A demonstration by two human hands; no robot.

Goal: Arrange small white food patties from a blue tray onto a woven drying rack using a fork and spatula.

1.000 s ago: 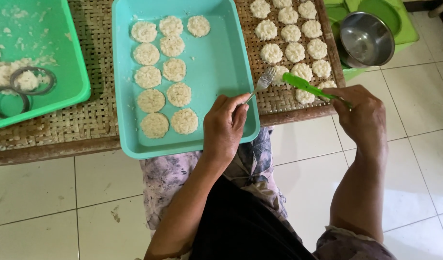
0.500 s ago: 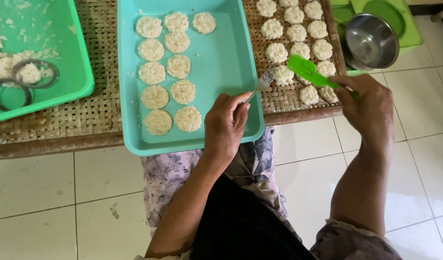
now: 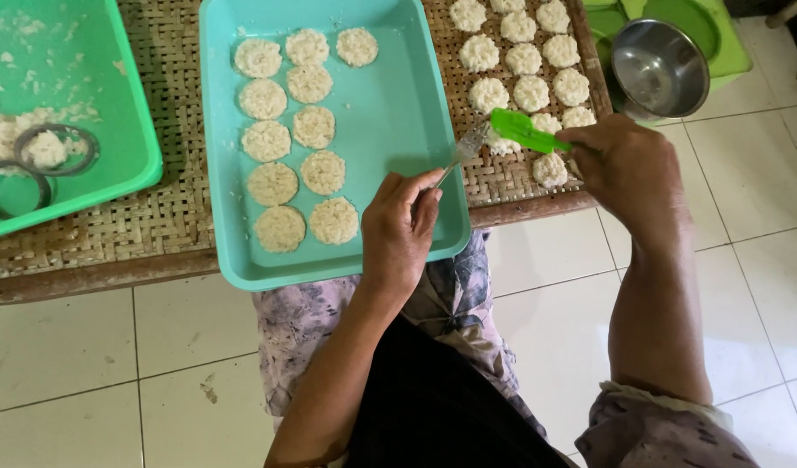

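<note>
Your left hand (image 3: 398, 230) is pinching a metal fork (image 3: 461, 154) over the teal tray's (image 3: 398, 113) right rim. Your right hand (image 3: 628, 169) is gripping a bright green plastic spatula (image 3: 524, 130), its flat blade meeting the tines above the woven mat (image 3: 502, 178), beside round, grainy white rice patties (image 3: 524, 59).

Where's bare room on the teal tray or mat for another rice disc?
The teal tray is bare in its right half, between the rice discs and its right wall. The woven mat shows a narrow strip left of the tray. Right of it, rice cakes crowd the mat.
</note>
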